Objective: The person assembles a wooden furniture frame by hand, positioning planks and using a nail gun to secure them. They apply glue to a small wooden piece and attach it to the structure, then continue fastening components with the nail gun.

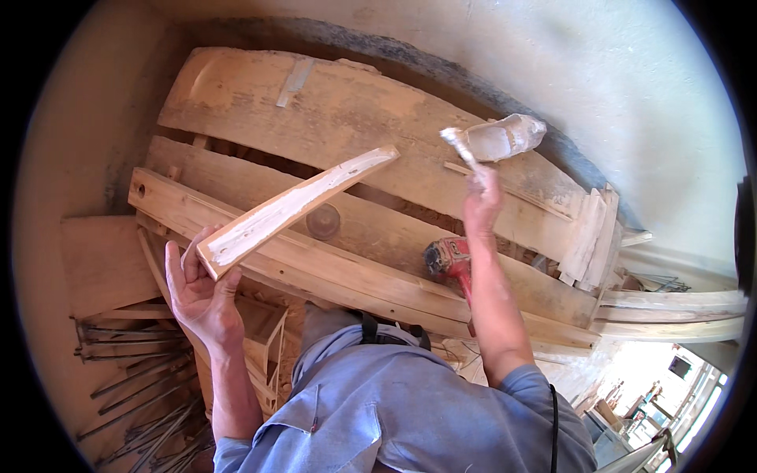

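Observation:
My left hand (206, 296) grips the near end of a curved wooden strip (292, 206), fingers and thumb on its edges. White paste, likely glue, coats most of the strip's upper face. The strip slants up to the right, over the workbench. My right hand (482, 199) is closed round a small brush (462, 148) whose bristles are white with paste. Just right of the brush tip lies a cut-open plastic container (505, 138) with white paste inside. Under my right forearm, a red and black power tool (449, 258) rests on the bench, partly hidden.
The bench is made of wide planks (371, 126) with long gaps between them. A round disc-like object (323, 222) lies under the strip. Short boards (587, 236) stack at the right end. Metal rods (142, 386) stick out at lower left. A plastered wall (615, 71) stands behind.

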The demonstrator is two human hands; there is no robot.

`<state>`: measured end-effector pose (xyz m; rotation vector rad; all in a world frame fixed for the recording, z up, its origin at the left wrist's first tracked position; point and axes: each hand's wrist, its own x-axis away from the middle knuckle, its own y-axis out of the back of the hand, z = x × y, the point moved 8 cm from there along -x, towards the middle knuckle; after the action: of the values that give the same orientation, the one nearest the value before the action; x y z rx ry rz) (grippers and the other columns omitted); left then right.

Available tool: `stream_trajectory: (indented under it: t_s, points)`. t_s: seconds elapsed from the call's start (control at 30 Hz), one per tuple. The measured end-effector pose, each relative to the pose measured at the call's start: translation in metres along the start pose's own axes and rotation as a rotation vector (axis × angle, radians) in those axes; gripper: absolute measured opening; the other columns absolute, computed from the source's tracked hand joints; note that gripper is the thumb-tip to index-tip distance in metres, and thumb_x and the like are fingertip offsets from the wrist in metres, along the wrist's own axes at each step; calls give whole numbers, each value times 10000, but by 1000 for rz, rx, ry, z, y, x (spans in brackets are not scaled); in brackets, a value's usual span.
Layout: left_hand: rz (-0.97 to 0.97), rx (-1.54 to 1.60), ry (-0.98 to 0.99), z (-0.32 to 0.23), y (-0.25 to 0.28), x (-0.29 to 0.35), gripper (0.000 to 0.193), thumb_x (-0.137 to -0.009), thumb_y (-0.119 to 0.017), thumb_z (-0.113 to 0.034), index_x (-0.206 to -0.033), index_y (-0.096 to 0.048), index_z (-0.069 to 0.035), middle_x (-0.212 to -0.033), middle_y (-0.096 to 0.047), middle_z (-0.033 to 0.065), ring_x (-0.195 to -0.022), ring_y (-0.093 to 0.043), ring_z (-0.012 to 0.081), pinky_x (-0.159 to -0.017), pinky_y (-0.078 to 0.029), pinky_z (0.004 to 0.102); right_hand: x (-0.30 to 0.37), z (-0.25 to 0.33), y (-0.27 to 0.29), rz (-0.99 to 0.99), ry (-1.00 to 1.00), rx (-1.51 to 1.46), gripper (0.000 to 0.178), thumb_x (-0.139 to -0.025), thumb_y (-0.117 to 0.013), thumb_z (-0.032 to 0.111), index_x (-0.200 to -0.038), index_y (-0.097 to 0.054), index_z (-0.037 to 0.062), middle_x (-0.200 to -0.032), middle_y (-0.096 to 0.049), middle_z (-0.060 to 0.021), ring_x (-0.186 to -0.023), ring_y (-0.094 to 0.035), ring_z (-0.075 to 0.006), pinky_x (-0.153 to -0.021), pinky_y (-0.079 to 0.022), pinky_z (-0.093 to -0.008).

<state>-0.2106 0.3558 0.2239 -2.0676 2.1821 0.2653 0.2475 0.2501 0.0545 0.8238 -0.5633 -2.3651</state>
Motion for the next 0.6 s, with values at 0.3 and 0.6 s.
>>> stream_trajectory:
  t_s: [0.3,0.6]
  points:
    - [61,42,-44,10,-8,6,815,-827,-777,36,-1525,-361,-16,-1343,-591,245,-1259,-574,312,-1067,-466,410,-48,-63,23,159,-277,609,402,-831,-551,-58,-1216,-616,39,-1129,-648,-202,-1013,-639,-394,-898,-505,-482]
    - [-284,334,14,11,41,4,667,-875,-672,93,-1461,-359,35,-1166,-660,202,-1068,-653,260,-912,-571,449,88,-25,-46,362,-640,-5,557,-812,-615,40,-1360,-547,-37,-1368,-583,-251,-1268,-571,-372,-1072,-439,-412]
